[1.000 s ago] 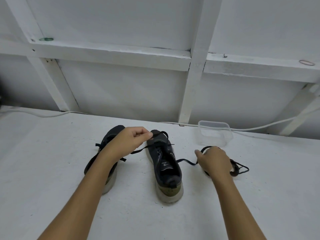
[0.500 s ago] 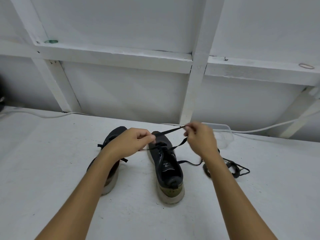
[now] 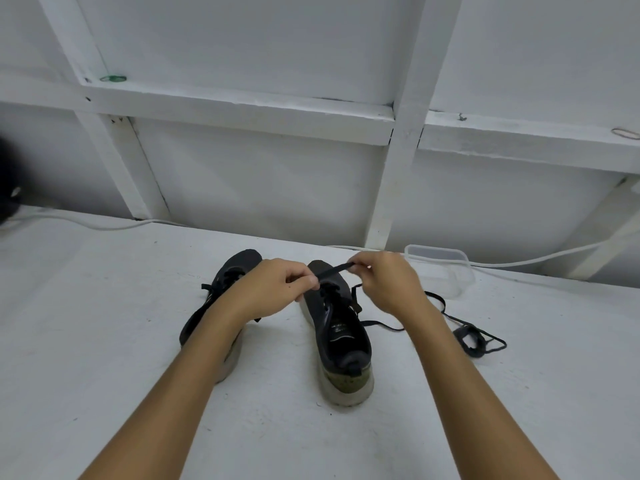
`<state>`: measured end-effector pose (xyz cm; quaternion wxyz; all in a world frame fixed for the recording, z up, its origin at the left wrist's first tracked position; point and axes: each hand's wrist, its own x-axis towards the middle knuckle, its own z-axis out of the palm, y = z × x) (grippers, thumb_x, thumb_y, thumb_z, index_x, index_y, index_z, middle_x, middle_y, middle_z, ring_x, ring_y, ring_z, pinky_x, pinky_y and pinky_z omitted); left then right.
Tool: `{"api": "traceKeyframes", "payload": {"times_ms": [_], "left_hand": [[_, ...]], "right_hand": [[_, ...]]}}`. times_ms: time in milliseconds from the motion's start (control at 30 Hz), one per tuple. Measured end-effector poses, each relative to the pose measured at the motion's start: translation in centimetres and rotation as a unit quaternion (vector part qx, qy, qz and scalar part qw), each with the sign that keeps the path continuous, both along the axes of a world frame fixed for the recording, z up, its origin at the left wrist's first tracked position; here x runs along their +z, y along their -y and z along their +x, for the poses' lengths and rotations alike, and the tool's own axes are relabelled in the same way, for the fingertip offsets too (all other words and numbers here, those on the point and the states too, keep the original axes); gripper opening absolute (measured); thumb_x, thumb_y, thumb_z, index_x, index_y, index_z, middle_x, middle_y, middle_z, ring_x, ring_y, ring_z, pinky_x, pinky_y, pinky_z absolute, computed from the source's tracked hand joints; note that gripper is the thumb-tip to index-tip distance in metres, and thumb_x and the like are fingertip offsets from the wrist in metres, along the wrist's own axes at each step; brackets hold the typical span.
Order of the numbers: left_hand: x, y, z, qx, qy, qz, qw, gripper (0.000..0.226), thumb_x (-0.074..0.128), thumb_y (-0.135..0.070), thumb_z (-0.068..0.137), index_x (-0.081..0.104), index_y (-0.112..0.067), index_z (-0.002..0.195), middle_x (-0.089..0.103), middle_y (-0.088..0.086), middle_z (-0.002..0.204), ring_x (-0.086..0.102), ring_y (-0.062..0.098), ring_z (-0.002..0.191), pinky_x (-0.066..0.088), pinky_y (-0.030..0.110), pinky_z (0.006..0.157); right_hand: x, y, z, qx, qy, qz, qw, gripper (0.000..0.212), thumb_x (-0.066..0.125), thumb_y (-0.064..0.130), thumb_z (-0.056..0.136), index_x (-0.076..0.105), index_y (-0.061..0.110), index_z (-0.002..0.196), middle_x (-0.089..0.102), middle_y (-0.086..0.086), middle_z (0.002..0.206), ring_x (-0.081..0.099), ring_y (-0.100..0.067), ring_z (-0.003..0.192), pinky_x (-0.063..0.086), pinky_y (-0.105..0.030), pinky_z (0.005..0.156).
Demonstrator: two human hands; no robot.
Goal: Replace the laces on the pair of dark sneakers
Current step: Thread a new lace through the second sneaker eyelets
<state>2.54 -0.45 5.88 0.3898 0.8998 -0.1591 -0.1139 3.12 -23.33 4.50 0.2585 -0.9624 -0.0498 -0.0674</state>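
A: Report the bench, left to right.

B: White table [image 3: 104,341]. At the far left edge, a dark object [image 3: 8,199], blurred; type cannot be told. A white cable [image 3: 104,226] runs along the back of the table beneath the white wall frame [image 3: 239,114]. A green rubber band [image 3: 113,78] lies on the frame ledge.

A: Sneakers?

B: Left sneaker [image 3: 221,292] on the table, toe away from the person, partly covered by the left forearm. Right sneaker [image 3: 337,327] just beside it, also toe away, heel nearest the camera, opening facing up.

A: Hand state?

B: Left hand [image 3: 273,289] above the gap between the sneakers, fingers curled, pinching a black lace [image 3: 334,269] at the right sneaker's toe end. Right hand [image 3: 384,284] over the same toe, thumb and fingers pinching the lace further along. The lace spans between both hands, then trails right across the table.

A: Containers?

B: One clear plastic tub [image 3: 446,268], behind and right of the right hand, near the wall. No contents can be made out inside it.

A: Further right?

B: A bundled black lace [image 3: 472,341] on the table, apart from the tub. A tan rubber band [image 3: 625,133] on the ledge.
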Motion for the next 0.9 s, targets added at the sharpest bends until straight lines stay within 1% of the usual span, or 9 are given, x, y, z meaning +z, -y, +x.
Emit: {"api": "traceKeyframes", "payload": {"times_ms": [133, 233, 333, 400, 500, 533, 633, 700, 900], "left_hand": [[-1.5, -1.1, -0.6, -0.003, -0.045, 0.033, 0.998, 0.018, 0.06, -0.042, 0.096, 0.073, -0.035, 0.086, 0.069, -0.021, 0.076, 0.053, -0.005, 0.058, 0.043, 0.019, 0.061], [-2.7, -1.3, -0.9, -0.013, -0.067, 0.063, 0.996, 0.018, 0.063, -0.04, 0.095, 0.075, -0.032, 0.085, 0.071, -0.018, 0.079, 0.056, -0.003, 0.065, 0.047, 0.02, 0.066], [-4.1, -0.9, -1.2, 0.034, -0.04, 0.058, 0.997, 0.021, 0.065, -0.043, 0.094, 0.077, -0.029, 0.082, 0.066, -0.007, 0.069, 0.051, 0.006, 0.058, 0.04, 0.013, 0.056], [-4.9, -0.6, -1.4, 0.102, -0.016, 0.01, 0.995, 0.023, 0.064, -0.044, 0.094, 0.077, -0.03, 0.081, 0.069, -0.011, 0.072, 0.054, 0.003, 0.057, 0.04, 0.01, 0.054], [-5.6, 0.1, -2.2, 0.179, -0.068, -0.156, 0.969, 0.022, 0.065, -0.04, 0.094, 0.077, -0.026, 0.082, 0.071, -0.005, 0.074, 0.061, 0.001, 0.06, 0.045, 0.013, 0.057], [-5.7, 0.4, -2.5, 0.19, -0.095, -0.216, 0.953, 0.019, 0.066, -0.036, 0.095, 0.078, -0.023, 0.086, 0.073, -0.002, 0.077, 0.067, 0.004, 0.067, 0.049, 0.014, 0.06], [-5.9, 1.6, -3.3, 0.196, -0.167, -0.367, 0.894, 0.011, 0.071, -0.017, 0.093, 0.076, -0.014, 0.102, 0.078, 0.003, 0.091, 0.075, 0.012, 0.089, 0.056, 0.016, 0.072], [-6.2, 2.2, -3.6, 0.193, -0.177, -0.393, 0.881, 0.02, 0.075, -0.006, 0.087, 0.074, -0.012, 0.106, 0.078, 0.005, 0.095, 0.074, 0.011, 0.093, 0.056, 0.017, 0.077], [-7.3, 3.0, -4.1, 0.218, -0.094, -0.344, 0.909, 0.014, 0.074, -0.007, 0.088, 0.077, -0.019, 0.096, 0.078, -0.004, 0.087, 0.072, 0.003, 0.082, 0.048, 0.008, 0.068]], "right_hand": [[-0.5, 1.6, 1.0, -0.086, -0.006, -0.003, 0.996, 0.021, 0.056, 0.024, 0.1, 0.075, 0.03, 0.105, 0.066, 0.008, 0.08, 0.06, -0.023, 0.088, 0.036, -0.03, 0.064], [-1.1, 1.2, 1.0, -0.112, -0.004, -0.002, 0.994, 0.022, 0.057, 0.024, 0.1, 0.075, 0.029, 0.112, 0.075, 0.002, 0.104, 0.064, -0.026, 0.1, 0.04, -0.031, 0.068], [-1.9, 0.4, -0.3, -0.111, -0.02, 0.019, 0.993, 0.042, 0.063, 0.034, 0.098, 0.058, 0.025, 0.139, 0.066, 0.002, 0.129, 0.06, -0.025, 0.117, 0.047, -0.037, 0.087], [-2.6, -0.2, -1.9, -0.106, -0.011, 0.05, 0.993, 0.046, 0.067, 0.039, 0.093, 0.055, 0.024, 0.135, 0.06, 0.002, 0.124, 0.061, -0.021, 0.11, 0.048, -0.036, 0.086], [-3.2, -0.6, -3.7, -0.041, -0.001, 0.073, 0.996, 0.009, 0.07, 0.039, 0.089, 0.064, 0.036, 0.096, 0.057, 0.014, 0.102, 0.058, -0.004, 0.085, 0.044, -0.028, 0.072], [-3.4, -0.5, -4.2, -0.002, -0.022, 0.067, 0.997, 0.006, 0.07, 0.036, 0.089, 0.065, 0.039, 0.089, 0.056, 0.017, 0.1, 0.057, -0.002, 0.083, 0.044, -0.026, 0.072], [-4.1, -0.3, -4.6, 0.07, -0.074, 0.03, 0.994, 0.012, 0.071, 0.029, 0.09, 0.074, 0.036, 0.099, 0.051, 0.02, 0.109, 0.052, -0.003, 0.097, 0.04, -0.016, 0.08], [-4.5, -0.3, -4.5, 0.062, -0.074, 0.034, 0.995, 0.017, 0.072, 0.028, 0.091, 0.077, 0.031, 0.107, 0.051, 0.018, 0.109, 0.05, -0.004, 0.098, 0.033, -0.008, 0.078], [-4.8, -0.8, -4.2, 0.049, -0.063, 0.056, 0.995, 0.02, 0.075, 0.035, 0.09, 0.079, 0.029, 0.108, 0.055, 0.013, 0.106, 0.054, -0.008, 0.098, 0.037, -0.014, 0.081]]}}
